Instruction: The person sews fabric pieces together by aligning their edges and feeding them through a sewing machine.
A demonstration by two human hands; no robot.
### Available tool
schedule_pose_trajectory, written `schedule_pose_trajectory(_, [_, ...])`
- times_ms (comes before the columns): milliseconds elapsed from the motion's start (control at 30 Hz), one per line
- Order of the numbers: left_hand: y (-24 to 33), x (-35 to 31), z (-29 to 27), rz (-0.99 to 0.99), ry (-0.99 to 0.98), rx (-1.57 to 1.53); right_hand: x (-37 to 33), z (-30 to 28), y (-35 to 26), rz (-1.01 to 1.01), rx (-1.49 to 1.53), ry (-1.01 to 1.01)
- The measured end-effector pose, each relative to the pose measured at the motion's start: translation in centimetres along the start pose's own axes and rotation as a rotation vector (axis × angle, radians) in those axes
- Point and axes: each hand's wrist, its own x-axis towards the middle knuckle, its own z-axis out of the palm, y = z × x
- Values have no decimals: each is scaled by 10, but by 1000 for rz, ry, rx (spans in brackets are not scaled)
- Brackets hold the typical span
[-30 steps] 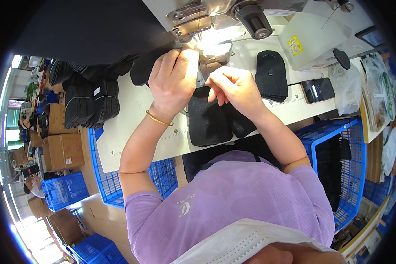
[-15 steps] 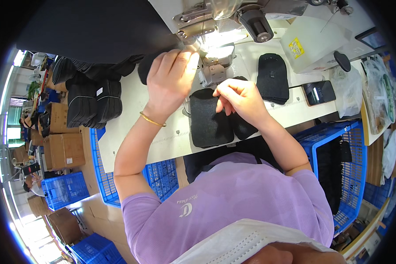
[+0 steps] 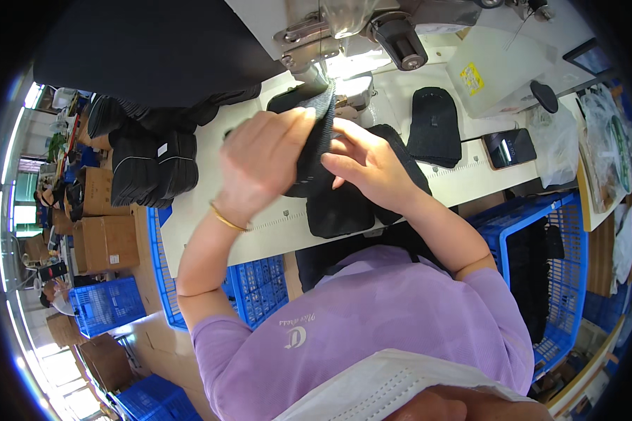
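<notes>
My left hand (image 3: 260,158), slightly blurred, grips a black fabric piece (image 3: 321,133) below the needle area of a sewing machine (image 3: 309,52). The piece is lifted and bent, its ribbed grey-black side showing. From the right, my right hand (image 3: 372,165) has its curled fingers at the edge of that piece; how much they hold is partly hidden. Beneath both hands on the table lies a black rounded pad (image 3: 340,214), and a second black pad (image 3: 407,165) lies partly under my right wrist.
A stack of black pads (image 3: 434,126) and a phone (image 3: 510,149) lie on the white table (image 3: 225,228) at right. Bundled black pads (image 3: 154,165) sit at its left. Blue crates (image 3: 569,259) stand beside and below the table. A dark panel (image 3: 147,49) fills the upper left.
My left hand has come down from the needle area toward me, lifting and turning the black piece. My right hand has shifted slightly left and down, its fingers now at the piece's edge.
</notes>
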Motion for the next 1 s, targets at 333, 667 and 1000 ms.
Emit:
schedule_pose_trajectory(333, [39, -5, 13, -410, 92, -236, -16, 10, -17, 19, -94, 2])
schedule_pose_trajectory(667, [44, 1, 21, -202, 128, 11, -15, 13, -14, -112, -105, 48])
schedule_pose_trajectory(1000, [32, 9, 34, -192, 62, 189, 8, 8, -8, -132, -91, 79])
